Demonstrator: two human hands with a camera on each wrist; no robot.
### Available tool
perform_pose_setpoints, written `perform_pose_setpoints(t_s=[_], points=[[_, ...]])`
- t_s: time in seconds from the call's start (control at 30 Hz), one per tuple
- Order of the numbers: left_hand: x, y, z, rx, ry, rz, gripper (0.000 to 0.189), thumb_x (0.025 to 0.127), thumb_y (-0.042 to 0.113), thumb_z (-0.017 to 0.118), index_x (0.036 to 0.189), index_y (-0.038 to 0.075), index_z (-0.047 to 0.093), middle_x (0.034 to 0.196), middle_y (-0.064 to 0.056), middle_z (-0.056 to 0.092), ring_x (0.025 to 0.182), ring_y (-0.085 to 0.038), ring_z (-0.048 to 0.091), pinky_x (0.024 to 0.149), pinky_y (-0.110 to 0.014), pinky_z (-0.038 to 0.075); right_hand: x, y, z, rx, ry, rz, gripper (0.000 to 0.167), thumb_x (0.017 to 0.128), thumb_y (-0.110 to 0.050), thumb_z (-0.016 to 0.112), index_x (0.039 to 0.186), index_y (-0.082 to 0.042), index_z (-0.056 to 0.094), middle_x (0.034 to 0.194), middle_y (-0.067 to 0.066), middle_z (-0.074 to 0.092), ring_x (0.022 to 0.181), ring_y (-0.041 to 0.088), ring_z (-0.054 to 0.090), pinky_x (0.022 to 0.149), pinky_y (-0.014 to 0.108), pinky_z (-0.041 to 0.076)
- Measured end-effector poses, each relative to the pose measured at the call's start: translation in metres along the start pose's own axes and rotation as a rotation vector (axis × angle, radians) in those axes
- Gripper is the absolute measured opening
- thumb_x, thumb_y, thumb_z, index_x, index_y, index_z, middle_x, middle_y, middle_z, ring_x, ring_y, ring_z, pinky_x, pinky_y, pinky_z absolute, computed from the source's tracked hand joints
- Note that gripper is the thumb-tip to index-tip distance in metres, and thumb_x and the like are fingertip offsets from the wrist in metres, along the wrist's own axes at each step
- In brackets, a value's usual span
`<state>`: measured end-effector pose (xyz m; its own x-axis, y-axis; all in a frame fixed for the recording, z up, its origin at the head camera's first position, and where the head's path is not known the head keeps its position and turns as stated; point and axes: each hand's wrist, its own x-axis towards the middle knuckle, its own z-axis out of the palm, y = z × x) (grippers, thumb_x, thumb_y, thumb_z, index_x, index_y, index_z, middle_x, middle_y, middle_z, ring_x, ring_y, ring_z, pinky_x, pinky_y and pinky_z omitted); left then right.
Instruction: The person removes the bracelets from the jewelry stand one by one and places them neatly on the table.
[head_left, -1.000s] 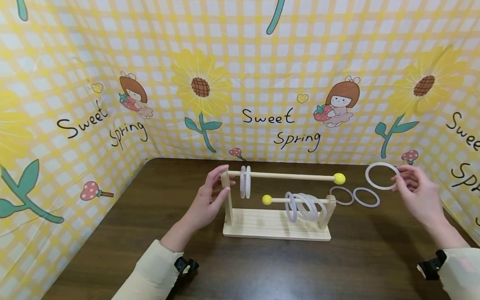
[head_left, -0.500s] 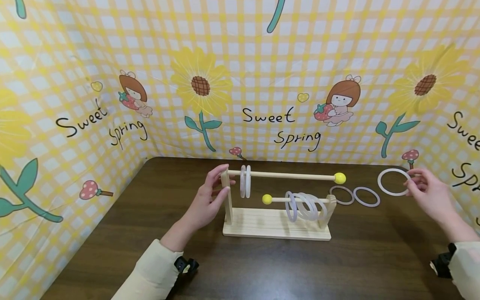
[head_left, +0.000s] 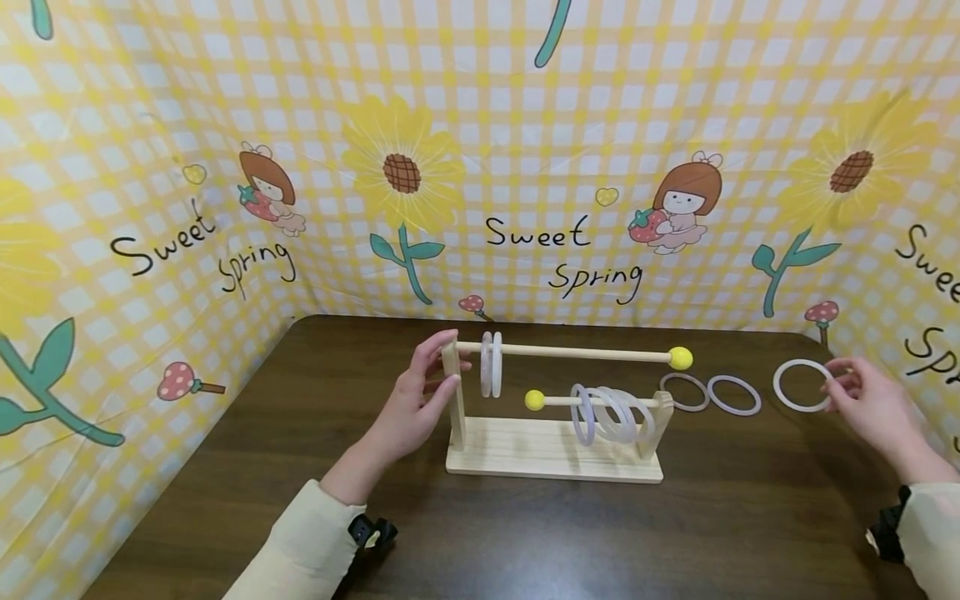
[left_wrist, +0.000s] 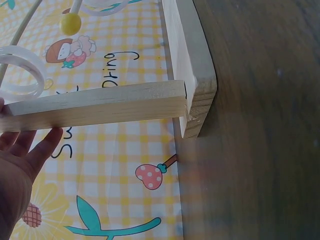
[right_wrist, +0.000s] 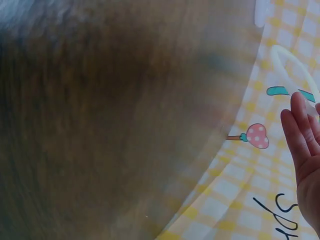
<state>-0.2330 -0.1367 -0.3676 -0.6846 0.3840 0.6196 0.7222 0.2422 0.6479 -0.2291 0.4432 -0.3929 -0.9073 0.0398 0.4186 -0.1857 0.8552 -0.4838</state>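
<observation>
My left hand (head_left: 408, 408) grips the left post (head_left: 454, 404) of a pale wooden ring stand (head_left: 555, 454), thumb in front and fingers around the upper part. In the left wrist view its fingertips lie along that post (left_wrist: 100, 107). At the far right my right hand (head_left: 873, 412) pinches a white ring (head_left: 777, 385) by its right side. Two rings (head_left: 497, 367) hang on the upper rod (head_left: 585, 352) near the left post. The lower rod (head_left: 557, 401) carries several whitish and lilac rings (head_left: 585, 425), bunched toward the right post.
On the table (head_left: 525, 542), behind and right of the stand, lie a dull pinkish ring (head_left: 690, 409) and a lilac ring (head_left: 738, 413). Yellow balls cap the upper rod's right end (head_left: 680, 358) and the lower rod's left end (head_left: 534, 400). Patterned checked cloth (head_left: 555, 150) encloses the back and sides.
My right hand has moved right and slightly toward me with the white ring, away from the stand and lower in the head view. The left hand and the stand stay put.
</observation>
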Motion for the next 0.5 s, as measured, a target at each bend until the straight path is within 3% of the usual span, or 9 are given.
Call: perform_pose_setpoints(t_s=[0.5], points=[[0.0,0.001,-0.001,-0.013,-0.004,0.002,0.055,0.099,-0.003,0.049,0.145,0.018,0.028,0.126,-0.015,0.054,0.113,-0.031,0.059,0.085,-0.053,0.051,0.0,0.011,0.008,0.105,-0.062,0.015,0.02,0.095,0.007,0.049,0.11,0.018,0.045,0.068,0.016,0.064,0.052,-0.002,0.056,0.048,0.017,0.043]])
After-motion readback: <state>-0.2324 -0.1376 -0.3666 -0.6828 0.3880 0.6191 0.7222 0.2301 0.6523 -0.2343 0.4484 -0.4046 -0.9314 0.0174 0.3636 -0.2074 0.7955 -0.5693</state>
